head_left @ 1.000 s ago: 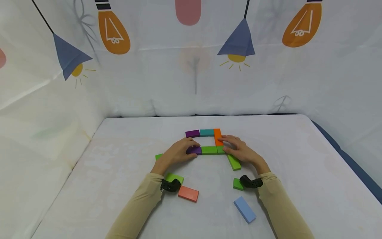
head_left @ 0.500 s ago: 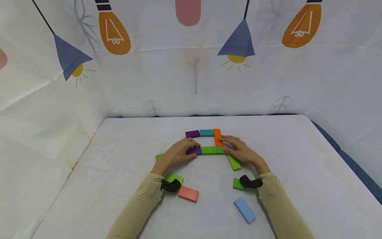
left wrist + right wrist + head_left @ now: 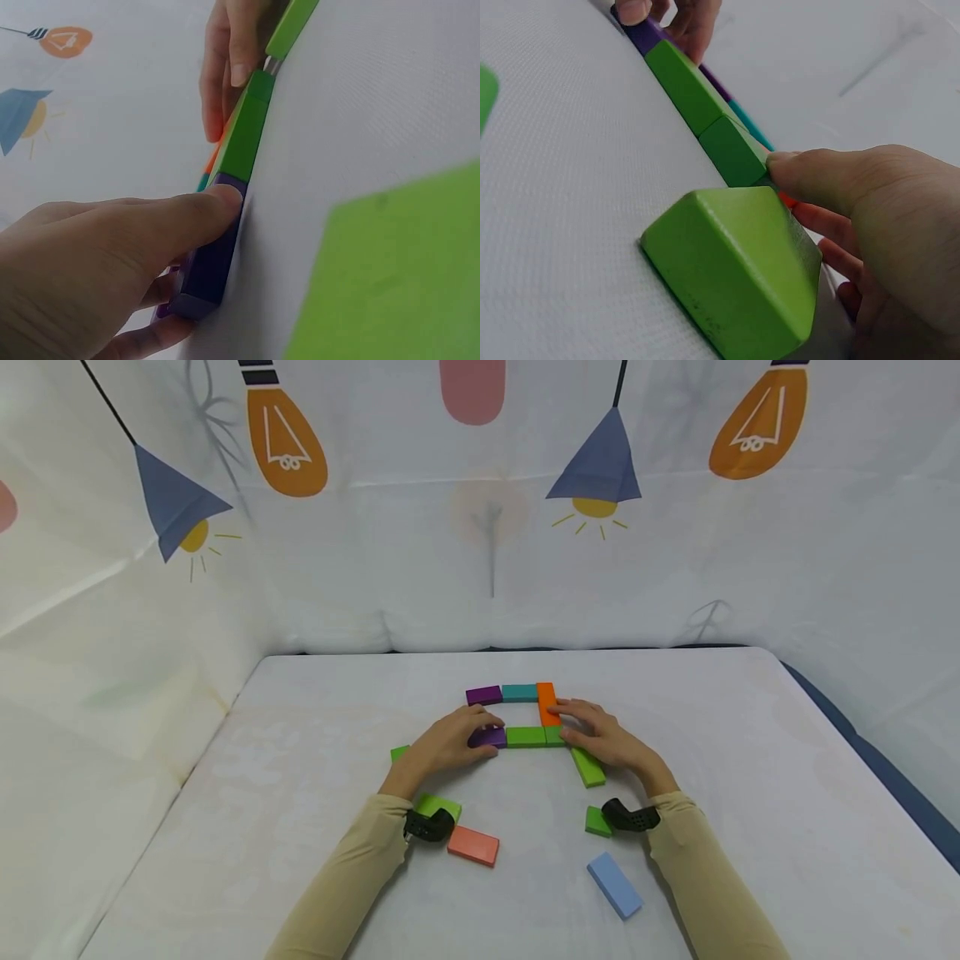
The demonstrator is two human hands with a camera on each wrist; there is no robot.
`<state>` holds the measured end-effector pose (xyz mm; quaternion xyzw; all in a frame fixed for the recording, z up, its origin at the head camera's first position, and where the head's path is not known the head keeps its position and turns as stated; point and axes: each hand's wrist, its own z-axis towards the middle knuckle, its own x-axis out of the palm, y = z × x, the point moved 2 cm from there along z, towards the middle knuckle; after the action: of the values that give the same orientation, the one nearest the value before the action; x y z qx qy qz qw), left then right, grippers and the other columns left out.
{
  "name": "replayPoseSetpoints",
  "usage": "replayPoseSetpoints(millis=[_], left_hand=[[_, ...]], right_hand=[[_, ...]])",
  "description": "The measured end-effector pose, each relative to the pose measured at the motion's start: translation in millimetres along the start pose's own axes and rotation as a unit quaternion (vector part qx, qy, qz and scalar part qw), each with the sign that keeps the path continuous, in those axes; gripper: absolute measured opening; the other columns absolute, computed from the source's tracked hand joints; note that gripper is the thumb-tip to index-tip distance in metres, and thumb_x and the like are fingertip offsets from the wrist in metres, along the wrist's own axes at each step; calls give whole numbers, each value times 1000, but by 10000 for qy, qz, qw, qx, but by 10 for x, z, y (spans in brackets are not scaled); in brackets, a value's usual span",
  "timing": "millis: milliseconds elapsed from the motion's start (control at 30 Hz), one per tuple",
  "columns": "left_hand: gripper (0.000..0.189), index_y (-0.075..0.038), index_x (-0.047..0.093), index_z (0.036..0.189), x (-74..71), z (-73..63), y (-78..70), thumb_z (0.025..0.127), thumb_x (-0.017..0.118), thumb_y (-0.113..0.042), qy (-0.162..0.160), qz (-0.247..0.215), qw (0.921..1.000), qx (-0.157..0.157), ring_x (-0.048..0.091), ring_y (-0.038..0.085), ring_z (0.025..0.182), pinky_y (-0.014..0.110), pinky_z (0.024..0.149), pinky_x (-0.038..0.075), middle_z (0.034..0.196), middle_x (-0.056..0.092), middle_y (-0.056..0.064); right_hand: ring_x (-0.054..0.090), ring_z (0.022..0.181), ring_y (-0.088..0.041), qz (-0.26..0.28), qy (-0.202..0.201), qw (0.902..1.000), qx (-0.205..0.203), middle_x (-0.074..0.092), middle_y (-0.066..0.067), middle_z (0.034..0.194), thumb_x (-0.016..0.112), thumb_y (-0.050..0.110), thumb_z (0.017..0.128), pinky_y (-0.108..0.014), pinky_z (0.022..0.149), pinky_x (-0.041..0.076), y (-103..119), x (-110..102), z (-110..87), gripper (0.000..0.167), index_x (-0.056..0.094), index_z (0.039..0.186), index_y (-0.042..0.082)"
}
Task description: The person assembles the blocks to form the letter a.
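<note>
My left hand (image 3: 444,743) grips a purple block (image 3: 491,738), thumb along its near face and fingers round its far end and back. This block ends a row with a long green block (image 3: 527,737) and a short green block (image 3: 553,737). My right hand (image 3: 609,742) is at the other end; in the right wrist view its thumb touches the short green block (image 3: 733,152), fingers loosely extended. Its index finger reaches the orange block (image 3: 547,702). Behind the row lie a teal block (image 3: 519,693) and a dark purple block (image 3: 483,695). A light green block (image 3: 588,767) angles off below the right hand.
Nearer on the white table (image 3: 540,910) lie a coral block (image 3: 473,847), a blue block (image 3: 615,886) and a small green block (image 3: 597,822). A lime block (image 3: 438,807) and another green one (image 3: 399,752) are partly hidden by the left arm.
</note>
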<state>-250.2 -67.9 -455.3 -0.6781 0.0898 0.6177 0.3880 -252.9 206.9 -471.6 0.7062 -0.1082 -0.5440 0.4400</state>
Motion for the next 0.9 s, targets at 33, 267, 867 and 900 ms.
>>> replayPoseSetpoints(millis=[33, 267, 867, 900], left_hand=[[41, -16, 59, 126, -1, -1, -3, 88, 66, -31, 7, -10, 10000, -3, 54, 14, 110, 33, 102, 43, 123, 59, 1], [37, -15, 60, 126, -36, -15, -12, 94, 58, -32, -86, -61, 9999, 69, 54, 15, 112, 34, 102, 43, 121, 60, 2], [31, -12, 62, 123, -360, -302, 204, 95, 56, -25, -267, 64, 9988, -401, 56, 22, 110, 41, 94, 48, 119, 59, 5], [30, -12, 62, 122, -365, -340, 232, 95, 56, -25, -226, 101, 9988, -434, 56, 22, 111, 41, 94, 48, 120, 59, 5]], right_hand=[[14, 143, -38, -10, -1, 10000, 3, 25, -11, 155, 52, 32, 97, -70, 107, 12, -3, 1, -1, 46, 44, 141, 22], [14, 143, -38, -81, -16, 10000, -9, 26, -9, 155, 51, 35, 97, -69, 107, 12, -12, 7, 8, 47, 43, 142, 22], [13, 143, -37, -36, 22, 10000, 4, 23, -11, 156, 51, 33, 97, -68, 108, 10, -22, -4, -6, 47, 44, 141, 22], [14, 143, -36, -21, 32, 10000, -7, 24, -11, 156, 51, 33, 97, -67, 108, 10, -21, 2, -3, 47, 44, 141, 22]])
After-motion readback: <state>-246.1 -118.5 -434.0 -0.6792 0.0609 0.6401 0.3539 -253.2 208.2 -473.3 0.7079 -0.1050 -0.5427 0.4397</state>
